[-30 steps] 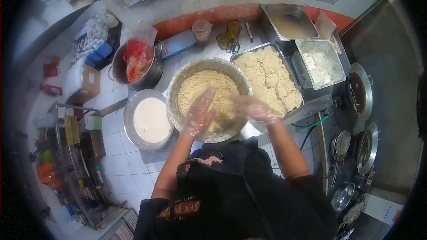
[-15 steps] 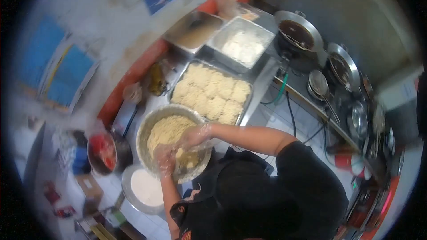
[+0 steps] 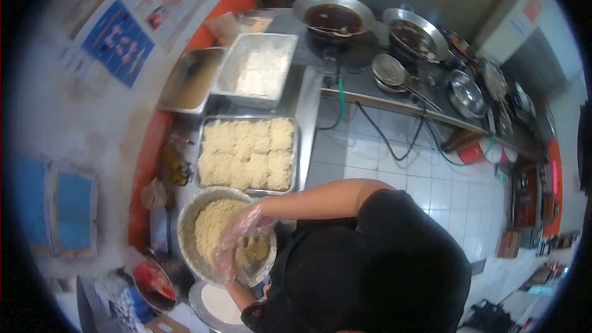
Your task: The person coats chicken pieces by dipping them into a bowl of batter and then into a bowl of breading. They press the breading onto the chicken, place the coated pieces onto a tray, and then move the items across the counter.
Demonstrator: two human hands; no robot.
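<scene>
Both my hands wear clear plastic gloves and work inside a large round metal bowl (image 3: 187,253) of pale, coarse crumbs (image 3: 213,225). My right hand (image 3: 245,221) reaches in from the right, fingers stretched downward over the crumbs. Its fingertips come close to my left hand (image 3: 226,261), which is curled at the near left side of the bowl. What lies between the two hands is partly covered, so I cannot make it out. Just beyond the bowl, a rectangular metal tray (image 3: 297,148) holds several crumb-coated pieces (image 3: 246,151) in rows.
A metal pan of white flour (image 3: 262,74) and a pan of cloudy liquid (image 3: 197,80) stand behind the tray. Below is a bowl of pale batter (image 3: 221,304); a pot with red contents (image 3: 154,280) stands left. Woks of dark oil (image 3: 333,18) sit on the far counter.
The view has turned, so the trays and woks appear further left. My hands stay in the crumb bowl; my right hand now has its fingers more stretched out.
</scene>
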